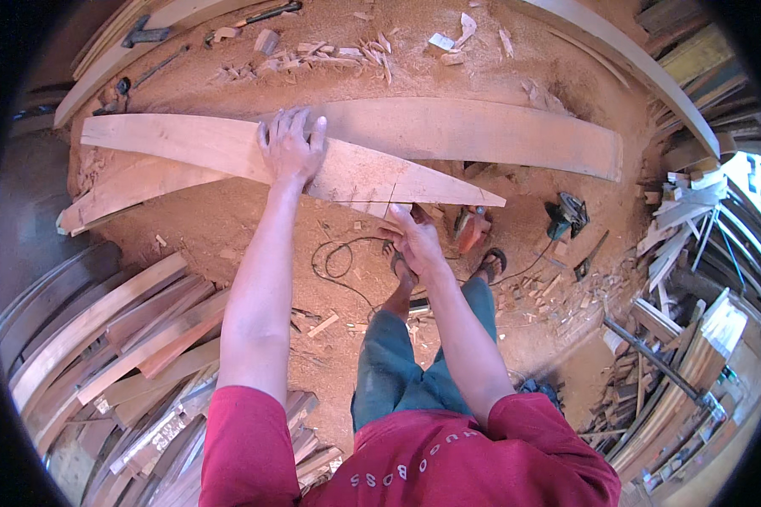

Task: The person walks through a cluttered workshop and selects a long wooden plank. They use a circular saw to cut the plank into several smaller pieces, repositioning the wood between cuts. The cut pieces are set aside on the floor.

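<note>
A pale curved wooden plank [203, 142] slants across the space in front of me, its narrow tip pointing right. My left hand [294, 150] grips it near the middle, palm on the upper face and fingers reaching over the far edge. Close to the tapered end, my right hand [416, 239] holds the near edge; the thumb lies by dark pencil lines and the other fingers are partly hidden. Beneath and beyond it lies a wider curved board [482, 128]. Another board [148, 182] shows under its left part.
Sawdust covers the ground. A red power tool [472, 230] and a green-and-black power tool [568, 215] lie near my feet, with a black cord [334, 269] looping beside them. Curved timber [114, 325] is stacked at left, wood scraps [638, 406] at right. A hammer [146, 35] rests far left.
</note>
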`<action>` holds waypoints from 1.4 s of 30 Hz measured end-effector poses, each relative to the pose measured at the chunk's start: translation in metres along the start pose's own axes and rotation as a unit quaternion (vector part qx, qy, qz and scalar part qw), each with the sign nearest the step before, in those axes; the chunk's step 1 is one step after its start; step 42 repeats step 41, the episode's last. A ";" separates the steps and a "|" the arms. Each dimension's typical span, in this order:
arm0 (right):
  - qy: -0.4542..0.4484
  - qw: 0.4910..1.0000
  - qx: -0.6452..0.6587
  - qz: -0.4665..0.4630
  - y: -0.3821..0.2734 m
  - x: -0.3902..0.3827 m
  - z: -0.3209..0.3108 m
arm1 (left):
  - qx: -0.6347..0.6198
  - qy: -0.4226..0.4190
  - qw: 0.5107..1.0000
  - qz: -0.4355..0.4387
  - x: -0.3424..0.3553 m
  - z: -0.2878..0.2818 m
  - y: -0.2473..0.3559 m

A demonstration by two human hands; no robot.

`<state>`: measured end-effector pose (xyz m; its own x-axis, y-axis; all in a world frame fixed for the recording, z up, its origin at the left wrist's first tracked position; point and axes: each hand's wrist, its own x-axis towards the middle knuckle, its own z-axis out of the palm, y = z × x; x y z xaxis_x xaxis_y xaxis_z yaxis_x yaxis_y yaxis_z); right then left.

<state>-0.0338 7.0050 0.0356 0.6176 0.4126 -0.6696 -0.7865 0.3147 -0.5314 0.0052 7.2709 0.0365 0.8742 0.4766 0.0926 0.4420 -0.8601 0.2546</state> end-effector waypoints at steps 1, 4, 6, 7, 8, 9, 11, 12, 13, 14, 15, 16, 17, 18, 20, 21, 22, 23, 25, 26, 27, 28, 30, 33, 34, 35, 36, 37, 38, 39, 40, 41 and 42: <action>-0.012 1.000 -0.001 -0.012 0.001 0.003 -0.004 | 0.003 -0.003 1.000 0.001 0.003 -0.002 0.000; -0.040 0.999 0.025 -0.007 0.024 0.002 -0.028 | 0.005 -0.018 1.000 -0.010 0.005 -0.008 0.004; -0.050 0.995 0.080 0.042 0.055 0.000 -0.045 | 0.002 -0.020 1.000 -0.007 0.008 -0.010 0.006; -0.026 0.993 0.088 0.068 0.068 -0.006 -0.050 | 0.003 -0.024 1.000 -0.007 0.009 -0.010 0.007; -0.026 0.991 0.107 0.074 0.073 -0.014 -0.044 | 0.001 -0.024 1.000 -0.011 0.007 -0.010 0.005; -0.026 0.989 0.126 0.079 0.076 -0.021 -0.040 | -0.001 -0.024 1.000 -0.015 0.005 -0.010 0.002; -0.047 0.989 0.119 0.074 0.079 -0.025 -0.030 | 0.000 -0.023 1.000 -0.017 0.011 -0.012 0.003; -0.066 0.987 0.127 0.077 0.077 -0.022 -0.028 | 0.003 -0.024 1.000 -0.020 0.009 -0.013 0.005; -0.084 0.984 0.136 0.079 0.070 -0.018 -0.021 | 0.008 -0.025 0.999 -0.022 0.008 -0.013 0.007; -0.104 0.981 0.145 0.082 0.061 -0.015 -0.013 | 0.008 -0.028 0.999 -0.022 0.009 -0.015 0.009; -0.085 0.984 0.130 0.081 0.054 -0.010 -0.004 | 0.007 -0.032 0.999 -0.022 0.010 -0.016 0.010; -0.068 0.987 0.115 0.091 0.047 -0.004 0.003 | 0.008 -0.035 0.999 -0.023 0.010 -0.018 0.011; -0.050 0.989 0.099 0.101 0.040 0.001 0.009 | 0.007 -0.026 0.999 -0.018 0.011 -0.018 0.010; -0.033 0.990 0.082 0.110 0.035 0.004 0.015 | 0.006 -0.017 1.000 -0.012 0.011 -0.016 0.009; 0.030 0.996 0.026 0.076 0.033 0.004 0.028 | 0.010 -0.007 1.000 -0.009 0.010 -0.013 0.008; 0.025 0.996 0.010 0.080 0.031 0.008 0.026 | 0.016 -0.004 1.000 -0.010 0.010 -0.012 0.007; 0.021 0.996 -0.006 0.083 0.032 0.010 0.022 | 0.021 -0.003 1.000 -0.010 0.010 -0.013 0.008; 0.008 0.998 -0.012 0.057 0.036 0.014 0.017 | 0.013 -0.007 1.000 -0.012 0.011 -0.014 0.010; -0.015 1.000 -0.023 0.007 0.050 0.023 0.002 | -0.003 -0.016 1.000 -0.015 0.012 -0.016 0.013; -0.010 0.999 -0.033 0.009 0.056 0.023 -0.006 | -0.002 -0.016 1.000 -0.014 0.011 -0.015 0.013; -0.005 0.999 -0.043 0.010 0.060 0.023 -0.016 | -0.002 -0.017 1.000 -0.013 0.011 -0.015 0.011; 0.000 0.998 -0.055 0.009 0.065 0.024 -0.028 | -0.003 -0.016 1.000 -0.011 0.011 -0.014 0.011; -0.001 0.997 -0.028 0.065 0.065 0.019 -0.048 | 0.004 0.006 1.000 -0.002 0.012 -0.009 0.007; -0.099 0.989 -0.027 0.109 0.044 0.002 -0.036 | 0.014 0.006 1.000 -0.005 0.007 -0.009 0.003; -0.103 0.990 -0.050 0.078 0.046 0.005 -0.029 | 0.013 0.001 1.000 -0.003 0.009 -0.011 0.006; -0.108 0.990 -0.075 0.043 0.049 0.012 -0.018 | 0.012 -0.003 1.000 -0.005 0.010 -0.011 0.008; -0.112 0.989 -0.100 0.008 0.053 0.019 -0.007 | 0.010 -0.006 1.000 -0.006 0.011 -0.012 0.010; -0.091 0.993 0.022 0.074 0.055 0.025 0.003 | 0.009 -0.007 1.000 -0.005 0.013 -0.013 0.012; -0.072 0.992 0.002 0.103 0.045 0.027 0.016 | 0.014 -0.009 1.000 -0.009 0.012 -0.014 0.010; -0.054 0.990 -0.018 0.132 0.033 0.027 0.027 | 0.019 -0.010 1.000 -0.011 0.011 -0.014 0.009; -0.033 0.986 -0.037 0.159 0.026 0.026 0.038 | 0.023 -0.012 1.000 -0.012 0.011 -0.014 0.009; 0.000 0.991 -0.044 0.124 0.032 0.026 0.049 | 0.024 -0.016 0.999 -0.015 0.010 -0.014 0.009; 0.000 0.991 -0.044 0.124 0.032 0.026 0.049 | 0.024 -0.016 0.999 -0.015 0.010 -0.014 0.009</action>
